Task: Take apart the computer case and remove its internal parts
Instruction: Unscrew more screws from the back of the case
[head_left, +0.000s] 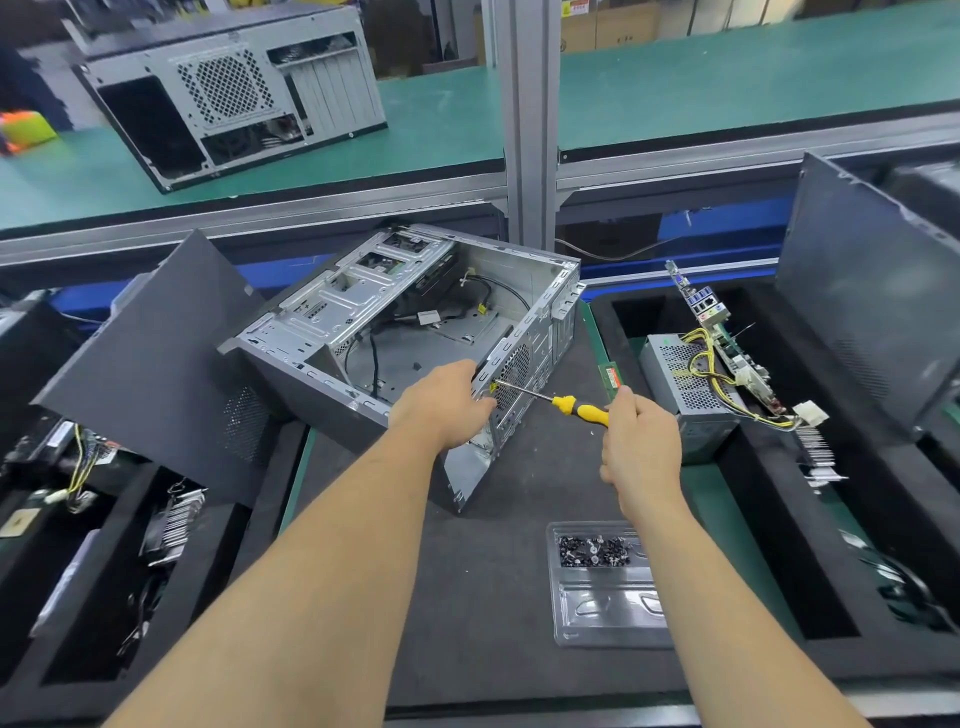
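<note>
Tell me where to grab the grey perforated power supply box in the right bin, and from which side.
Grip the grey perforated power supply box across its bare near-left corner walls, coming from above on the left. Its yellow cables and the green circuit board crowd the right side, so that side looks awkward.

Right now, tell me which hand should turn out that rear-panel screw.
Right. The right hand grips the screwdriver, its tip already at the case rear panel. The left hand holds the panel edge, steadying it.

- No text legible anywhere.
- Red-and-white sign at top edge, behind the post: characters too blurred to read.
- White tag inside computer case: print unreadable.
</note>
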